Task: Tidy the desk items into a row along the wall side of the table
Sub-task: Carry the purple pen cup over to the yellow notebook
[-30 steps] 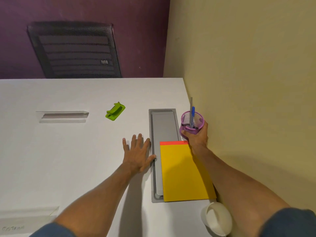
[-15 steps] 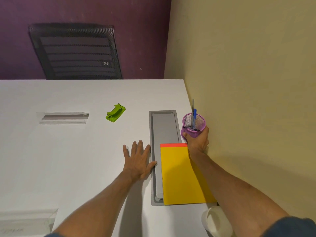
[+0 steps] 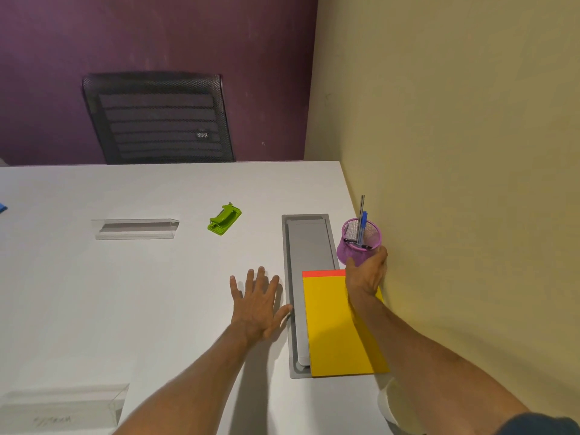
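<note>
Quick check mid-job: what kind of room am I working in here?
Probably an office or meeting room: a white desk with a built-in cable tray, a mesh chair and a pen holder.

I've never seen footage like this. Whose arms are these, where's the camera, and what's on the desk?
No machine: these are a person's bare arms, filmed by a camera worn on the head, looking forward and down. The left hand lies flat on the white table, fingers spread. The right hand grips a purple pen cup holding pens, close to the yellow wall. Nearer the camera lies a yellow notepad, partly covering a grey cable hatch. Farther left sit a green hole punch and a clear plastic stand; another clear stand is at the near left, and a white cup shows beside the right arm.
</note>
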A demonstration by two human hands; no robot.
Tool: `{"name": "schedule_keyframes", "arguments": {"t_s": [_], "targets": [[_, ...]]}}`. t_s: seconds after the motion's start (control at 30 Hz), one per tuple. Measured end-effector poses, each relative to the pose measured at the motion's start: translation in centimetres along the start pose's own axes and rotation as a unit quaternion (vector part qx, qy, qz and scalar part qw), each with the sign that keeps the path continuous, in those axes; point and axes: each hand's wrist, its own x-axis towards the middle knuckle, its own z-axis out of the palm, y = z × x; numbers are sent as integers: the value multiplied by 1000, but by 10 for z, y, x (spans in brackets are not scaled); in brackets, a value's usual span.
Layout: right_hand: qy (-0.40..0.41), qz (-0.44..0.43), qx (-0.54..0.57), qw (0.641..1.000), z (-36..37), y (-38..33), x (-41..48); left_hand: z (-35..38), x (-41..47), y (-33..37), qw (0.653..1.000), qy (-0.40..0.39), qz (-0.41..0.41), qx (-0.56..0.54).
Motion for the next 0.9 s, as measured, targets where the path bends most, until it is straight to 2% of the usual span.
{"name": "schedule_keyframes", "arguments": {"t_s": [0.17, 0.3, 0.4, 0.57, 0.9], "targets": [[-70, -35, -155, 985, -28, 1, -38, -24, -28, -7, 1000, 13, 3, -4], [-159, -114, -316, 928, -54, 0, -88, -42, -61, -16, 999, 37, 12, -10], [-172, -192, -405, 877, -65, -11, -130, -56, -88, -22, 999, 52, 16, -9], [-182, -232, -437, 850, -86, -38, -204, -81, -150, -35, 996, 90, 27, 5], [-170, -280, -412, 850, -126, -63, -313, -91, -268, -69, 993, 114, 28, -3]]}}
